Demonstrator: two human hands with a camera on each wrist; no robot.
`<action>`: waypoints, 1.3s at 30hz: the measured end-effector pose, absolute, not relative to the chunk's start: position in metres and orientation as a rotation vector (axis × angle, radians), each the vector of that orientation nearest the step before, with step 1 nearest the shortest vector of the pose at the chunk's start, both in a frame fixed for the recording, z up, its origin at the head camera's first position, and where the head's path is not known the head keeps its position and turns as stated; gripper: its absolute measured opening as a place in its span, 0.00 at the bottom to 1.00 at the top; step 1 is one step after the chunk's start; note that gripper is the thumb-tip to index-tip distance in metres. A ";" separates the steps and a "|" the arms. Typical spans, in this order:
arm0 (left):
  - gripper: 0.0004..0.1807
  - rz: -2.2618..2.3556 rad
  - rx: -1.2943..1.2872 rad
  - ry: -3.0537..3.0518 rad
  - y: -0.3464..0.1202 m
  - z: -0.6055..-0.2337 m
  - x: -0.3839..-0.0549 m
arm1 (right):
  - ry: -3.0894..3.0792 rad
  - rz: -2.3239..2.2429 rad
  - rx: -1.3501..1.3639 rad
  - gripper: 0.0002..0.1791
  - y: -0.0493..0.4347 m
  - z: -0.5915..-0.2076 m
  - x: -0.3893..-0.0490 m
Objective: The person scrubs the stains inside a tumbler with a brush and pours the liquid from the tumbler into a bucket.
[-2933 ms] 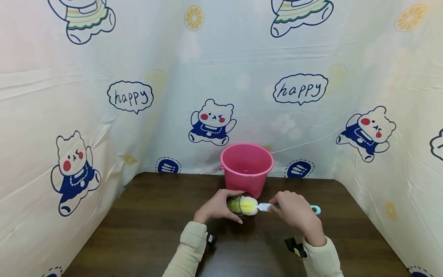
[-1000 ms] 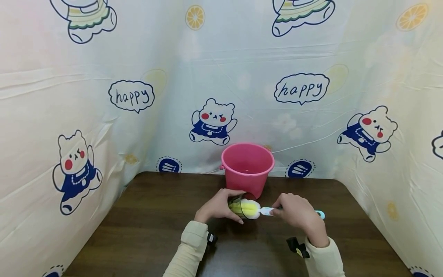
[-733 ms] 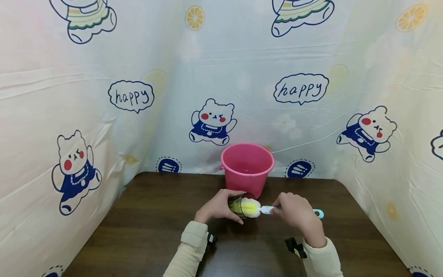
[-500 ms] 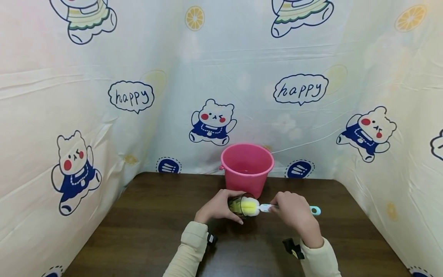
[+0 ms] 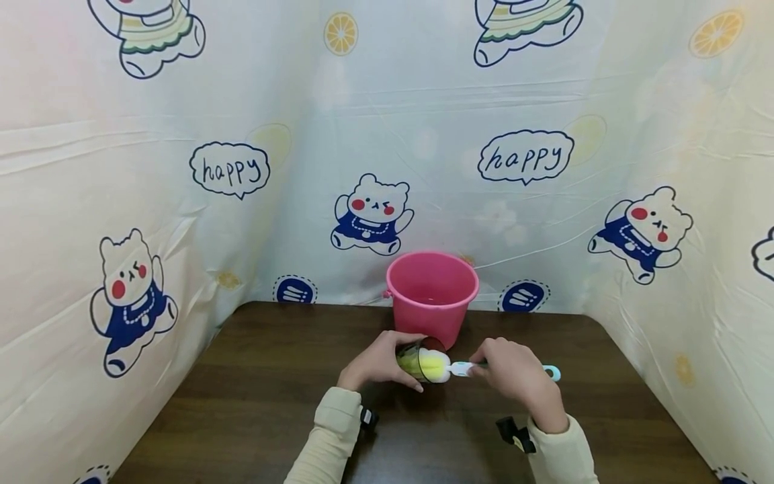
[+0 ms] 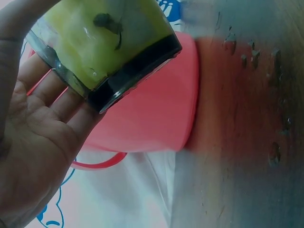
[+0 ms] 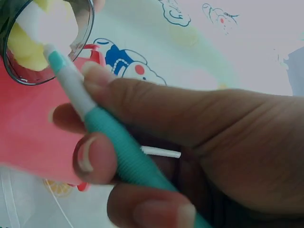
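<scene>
My left hand (image 5: 377, 361) grips a dark, see-through glass (image 6: 114, 42) lying sideways, its mouth turned to the right. Inside that mouth sits the yellow and white sponge head of a cup brush (image 5: 434, 366), partly showing past the rim. My right hand (image 5: 510, 370) holds the brush by its teal and white handle (image 7: 118, 142), thumb and fingers curled round it. The handle's looped end (image 5: 551, 372) sticks out beyond the right hand. In the left wrist view the sponge shows yellow through the glass wall, near the thick base.
Just behind the hands a pink bucket (image 5: 432, 323) stands on the dark wooden table (image 5: 272, 403). Water drops (image 6: 255, 58) lie on the tabletop near it. A printed curtain (image 5: 447, 101) hangs close behind and along both sides of the table.
The right hand and brush have shifted slightly left since one second ago, with the sponge a little deeper in the glass. The left hand and glass stay nearly in place.
</scene>
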State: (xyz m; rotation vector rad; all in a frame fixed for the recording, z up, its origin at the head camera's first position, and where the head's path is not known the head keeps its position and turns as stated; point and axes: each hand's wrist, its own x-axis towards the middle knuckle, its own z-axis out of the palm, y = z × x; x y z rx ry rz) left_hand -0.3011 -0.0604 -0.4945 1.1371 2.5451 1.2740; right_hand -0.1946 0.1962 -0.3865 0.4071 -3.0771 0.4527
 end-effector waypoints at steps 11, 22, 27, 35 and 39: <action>0.48 1.304 1.122 2.520 -0.058 -0.494 -0.297 | -2.996 0.363 0.387 0.05 0.198 -0.391 -0.199; 0.49 1.308 1.149 2.550 -0.061 -0.493 -0.299 | -3.041 0.496 0.461 0.03 0.198 -0.387 -0.194; 0.48 1.310 1.156 2.543 -0.061 -0.492 -0.300 | -3.043 0.479 0.401 0.03 0.199 -0.390 -0.198; 0.49 1.307 1.170 2.559 -0.061 -0.494 -0.301 | -3.005 0.419 0.353 0.05 0.198 -0.393 -0.202; 0.48 1.316 1.139 2.532 -0.061 -0.495 -0.300 | -2.992 0.406 0.366 0.06 0.198 -0.392 -0.201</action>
